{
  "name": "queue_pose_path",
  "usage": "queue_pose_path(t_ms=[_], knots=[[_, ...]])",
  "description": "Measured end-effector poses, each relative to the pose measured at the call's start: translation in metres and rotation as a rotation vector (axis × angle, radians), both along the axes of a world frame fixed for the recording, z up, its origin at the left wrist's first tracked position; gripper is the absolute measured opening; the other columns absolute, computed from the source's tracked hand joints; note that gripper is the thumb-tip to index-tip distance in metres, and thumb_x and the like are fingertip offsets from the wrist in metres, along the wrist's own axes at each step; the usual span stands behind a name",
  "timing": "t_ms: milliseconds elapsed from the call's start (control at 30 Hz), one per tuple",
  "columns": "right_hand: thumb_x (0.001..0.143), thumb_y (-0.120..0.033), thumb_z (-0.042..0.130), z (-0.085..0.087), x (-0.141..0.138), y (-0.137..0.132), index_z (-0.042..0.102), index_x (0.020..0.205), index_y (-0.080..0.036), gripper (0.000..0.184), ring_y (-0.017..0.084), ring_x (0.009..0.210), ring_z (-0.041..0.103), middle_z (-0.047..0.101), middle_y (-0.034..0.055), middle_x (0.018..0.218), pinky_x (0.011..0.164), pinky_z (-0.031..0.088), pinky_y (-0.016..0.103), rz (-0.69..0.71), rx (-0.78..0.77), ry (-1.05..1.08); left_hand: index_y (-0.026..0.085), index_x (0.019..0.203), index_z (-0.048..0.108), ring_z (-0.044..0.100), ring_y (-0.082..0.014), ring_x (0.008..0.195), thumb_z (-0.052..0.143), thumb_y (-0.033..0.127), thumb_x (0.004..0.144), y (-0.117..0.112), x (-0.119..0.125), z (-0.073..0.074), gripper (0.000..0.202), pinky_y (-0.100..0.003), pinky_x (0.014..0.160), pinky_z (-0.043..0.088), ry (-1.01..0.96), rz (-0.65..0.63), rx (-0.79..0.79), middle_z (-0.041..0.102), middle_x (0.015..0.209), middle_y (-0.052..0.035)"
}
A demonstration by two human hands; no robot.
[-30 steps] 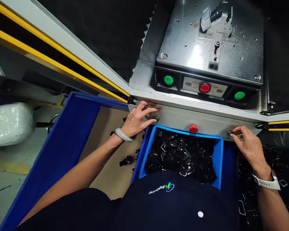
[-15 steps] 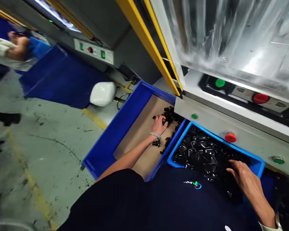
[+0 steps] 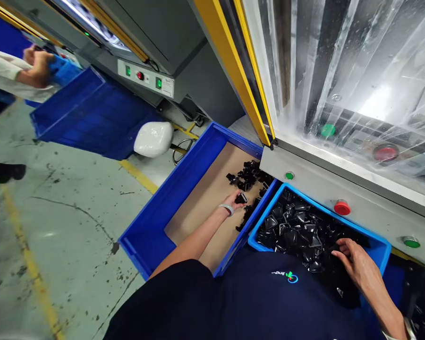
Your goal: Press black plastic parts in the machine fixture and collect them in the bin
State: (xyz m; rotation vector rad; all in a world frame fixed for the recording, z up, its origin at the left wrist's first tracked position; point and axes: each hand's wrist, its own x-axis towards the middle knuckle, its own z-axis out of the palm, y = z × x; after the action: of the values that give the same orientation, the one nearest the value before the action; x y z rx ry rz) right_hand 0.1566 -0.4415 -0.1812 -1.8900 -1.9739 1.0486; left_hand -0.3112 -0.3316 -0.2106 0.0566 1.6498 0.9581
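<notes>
My left hand (image 3: 233, 200) is inside the large blue crate, its fingers closed around a small black plastic part (image 3: 241, 198). Beyond that hand, more small black parts (image 3: 248, 174) lie in a loose heap on the crate's brown lining (image 3: 198, 193). My right hand (image 3: 359, 264) hovers at the right end of a light-blue bin (image 3: 385, 255) filled with glossy black plastic pieces (image 3: 297, 226). Its thumb and forefinger are bent and apart, and no piece shows between them.
A machine panel with a red button (image 3: 342, 207) and green buttons borders the bin, under a clear plastic curtain (image 3: 340, 61). A yellow post (image 3: 233, 71) rises beside it. Leftward are a white stool (image 3: 153, 139), a tilted blue crate (image 3: 92, 113) and a co-worker's hands (image 3: 38, 66).
My left hand has drawn back from the heap toward me with a black part in its fingers. My right hand has barely moved. The camera view has shifted slightly, and the plastic curtain now covers the upper buttons.
</notes>
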Motion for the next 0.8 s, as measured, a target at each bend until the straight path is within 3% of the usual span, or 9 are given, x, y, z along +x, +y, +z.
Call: queue_pose_path(t_ms=[100,233,367,467,600,700,800], knots=[[0.099,-0.078,0.045,0.013,0.001,0.004,0.071,0.103,-0.028,0.056,0.025,0.083,0.075,0.077,0.0054,0.093,0.071,0.06,0.039,0.001,-0.023,0.003,0.01,0.097,0.062,0.068,-0.0223,0.077,0.053,0.032,0.106,0.021,0.003,0.03,0.026,-0.037,0.072,0.062,-0.144,-0.022,0.032,0.068,0.089,-0.0137],[0.096,-0.082,0.046,0.026,0.004,0.009,0.073,0.097,-0.029,0.059,0.024,0.081,0.075,0.077,0.0053,0.096,0.067,0.059,0.037,-0.042,0.013,-0.017,0.014,0.088,0.062,0.059,-0.0173,0.059,0.055,0.046,0.1,0.031,0.03,0.082,0.035,-0.027,0.05,0.046,-0.463,-0.218,0.249,0.07,0.09,-0.0149],[0.094,-0.081,0.054,0.048,0.001,0.018,0.075,0.098,-0.027,0.058,0.023,0.078,0.074,0.078,0.0061,0.095,0.069,0.058,0.036,-0.196,0.069,0.027,0.015,0.11,0.072,0.067,-0.0184,0.076,0.085,0.049,0.083,0.025,0.081,0.117,0.045,-0.028,0.064,0.054,-0.538,-0.393,0.451,0.072,0.102,-0.011],[0.089,-0.075,0.066,0.081,-0.012,0.027,0.075,0.103,-0.024,0.053,0.021,0.081,0.073,0.077,0.0059,0.095,0.078,0.06,0.035,-0.397,0.121,0.154,0.018,0.126,0.07,0.07,-0.0191,0.091,0.097,0.041,0.074,0.018,0.116,0.122,0.063,-0.029,0.081,0.058,-0.467,-0.53,0.584,0.071,0.113,-0.0098],[0.086,-0.064,0.077,0.129,-0.043,0.042,0.075,0.102,-0.023,0.045,0.018,0.08,0.07,0.075,0.0045,0.091,0.074,0.059,0.031,-0.61,0.192,0.387,0.023,0.123,0.065,0.07,-0.0208,0.103,0.101,0.033,0.072,0.012,0.154,0.115,0.063,-0.033,0.09,0.06,-0.292,-0.701,0.824,0.068,0.117,-0.0077],[0.085,-0.059,0.081,0.153,-0.066,0.05,0.075,0.096,-0.023,0.039,0.016,0.076,0.068,0.074,0.0034,0.087,0.071,0.059,0.029,-0.635,0.21,0.529,0.027,0.126,0.064,0.068,-0.0235,0.115,0.096,0.028,0.08,0.006,0.178,0.117,0.056,-0.037,0.098,0.061,-0.055,-0.789,1.098,0.064,0.126,-0.0086],[0.086,-0.056,0.081,0.16,-0.079,0.057,0.075,0.095,-0.023,0.035,0.017,0.08,0.07,0.076,0.0039,0.089,0.075,0.061,0.031,-0.591,0.161,0.599,0.033,0.142,0.058,0.064,-0.0261,0.125,0.087,0.022,0.09,0.001,0.195,0.126,0.06,-0.043,0.104,0.06,0.236,-0.862,1.335,0.063,0.131,-0.0092]])
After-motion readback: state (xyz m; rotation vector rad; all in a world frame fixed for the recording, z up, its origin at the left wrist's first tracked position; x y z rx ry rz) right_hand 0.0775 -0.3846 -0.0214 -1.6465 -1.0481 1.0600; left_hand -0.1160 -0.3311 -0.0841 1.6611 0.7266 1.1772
